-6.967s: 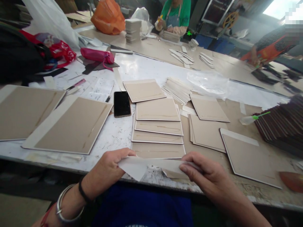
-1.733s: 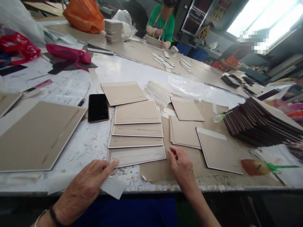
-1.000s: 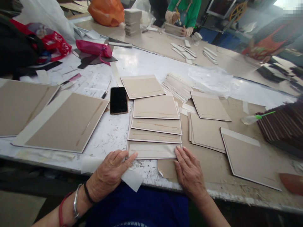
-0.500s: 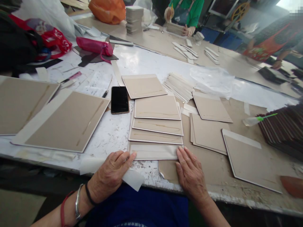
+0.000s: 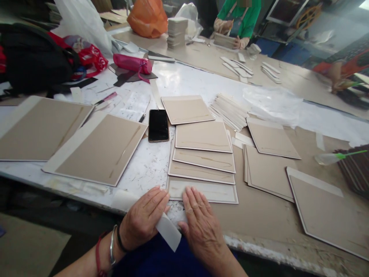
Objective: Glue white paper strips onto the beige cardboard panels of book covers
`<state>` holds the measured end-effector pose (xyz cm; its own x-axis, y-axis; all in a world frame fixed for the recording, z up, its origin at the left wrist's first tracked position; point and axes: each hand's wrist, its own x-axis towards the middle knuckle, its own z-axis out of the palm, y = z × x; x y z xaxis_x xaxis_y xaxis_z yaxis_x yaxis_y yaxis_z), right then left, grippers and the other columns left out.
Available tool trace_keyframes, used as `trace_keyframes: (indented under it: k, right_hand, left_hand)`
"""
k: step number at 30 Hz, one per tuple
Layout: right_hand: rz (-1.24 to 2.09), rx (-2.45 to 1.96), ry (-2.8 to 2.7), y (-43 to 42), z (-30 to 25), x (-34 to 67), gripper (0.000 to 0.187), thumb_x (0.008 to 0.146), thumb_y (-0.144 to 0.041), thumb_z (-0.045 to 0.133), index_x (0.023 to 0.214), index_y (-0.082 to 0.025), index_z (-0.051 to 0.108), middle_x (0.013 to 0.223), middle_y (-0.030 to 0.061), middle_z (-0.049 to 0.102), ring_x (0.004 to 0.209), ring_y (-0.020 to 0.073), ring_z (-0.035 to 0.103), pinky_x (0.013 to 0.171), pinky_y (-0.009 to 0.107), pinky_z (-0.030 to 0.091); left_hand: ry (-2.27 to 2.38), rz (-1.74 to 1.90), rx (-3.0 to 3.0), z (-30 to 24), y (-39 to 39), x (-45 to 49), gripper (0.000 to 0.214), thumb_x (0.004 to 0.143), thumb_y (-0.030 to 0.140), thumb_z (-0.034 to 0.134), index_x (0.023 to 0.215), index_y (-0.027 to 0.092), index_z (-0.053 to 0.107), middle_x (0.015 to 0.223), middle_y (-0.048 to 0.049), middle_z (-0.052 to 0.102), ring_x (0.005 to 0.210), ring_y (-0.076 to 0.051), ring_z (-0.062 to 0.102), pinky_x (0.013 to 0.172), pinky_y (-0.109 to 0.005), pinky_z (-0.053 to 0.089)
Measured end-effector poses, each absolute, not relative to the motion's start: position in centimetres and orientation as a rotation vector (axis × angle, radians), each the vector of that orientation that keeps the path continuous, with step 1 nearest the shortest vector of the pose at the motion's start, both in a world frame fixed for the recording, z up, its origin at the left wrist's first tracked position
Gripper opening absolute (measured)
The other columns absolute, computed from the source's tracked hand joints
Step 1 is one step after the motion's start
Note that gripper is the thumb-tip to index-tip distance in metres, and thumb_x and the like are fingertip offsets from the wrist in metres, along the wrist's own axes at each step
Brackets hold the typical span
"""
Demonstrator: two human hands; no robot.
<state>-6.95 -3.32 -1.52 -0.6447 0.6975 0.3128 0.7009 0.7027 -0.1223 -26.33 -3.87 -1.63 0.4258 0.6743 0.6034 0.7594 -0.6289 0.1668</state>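
Note:
Directly before me lies the nearest beige board, with a white strip (image 5: pixel 210 191) along its front edge. My right hand (image 5: pixel 201 221) rests open and flat, fingertips on that strip. At the board's left corner, my left hand (image 5: pixel 144 217) has its fingers stretched out side by side. White paper (image 5: pixel 170 232) pokes out from under the left hand past the table's edge, and more paper (image 5: pixel 123 200) shows on its other side; the part between is hidden. Behind the strip, overlapping beige boards (image 5: pixel 203 134) carry streaks of brownish glue.
A black phone (image 5: pixel 158 125) lies left of the boards, near two larger boards (image 5: pixel 100 148). White strips (image 5: pixel 229 111) are piled behind. To the right are more boards (image 5: pixel 325 211) and a green-tipped glue bottle (image 5: pixel 328 158). A person in green (image 5: pixel 249 19) works across the table.
My right hand has slid left along the white strip, from its right end to near the middle. My left fingers have straightened at the corner. The whole view has shifted.

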Motion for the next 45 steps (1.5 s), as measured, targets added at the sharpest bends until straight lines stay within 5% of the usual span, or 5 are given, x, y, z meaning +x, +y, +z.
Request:
trace_keyframes:
  k: [45]
  right_hand:
    - [-0.285, -1.496, -2.389, -4.3, -2.2, 0.2, 0.054, 0.087, -0.026, 0.041, 0.135, -0.002, 0.028, 0.134, 0.0211, 0.040, 0.130, 0.0306, 0.025, 0.097, 0.049, 0.038]
  left_hand:
    - [-1.219, -0.811, -2.722, -2.6, -3.9, -26.8, 0.047, 0.079, 0.007, 0.052, 0.125, 0.011, 0.045, 0.119, -0.0115, 0.057, 0.115, -0.025, 0.045, 0.096, -0.040, 0.043]
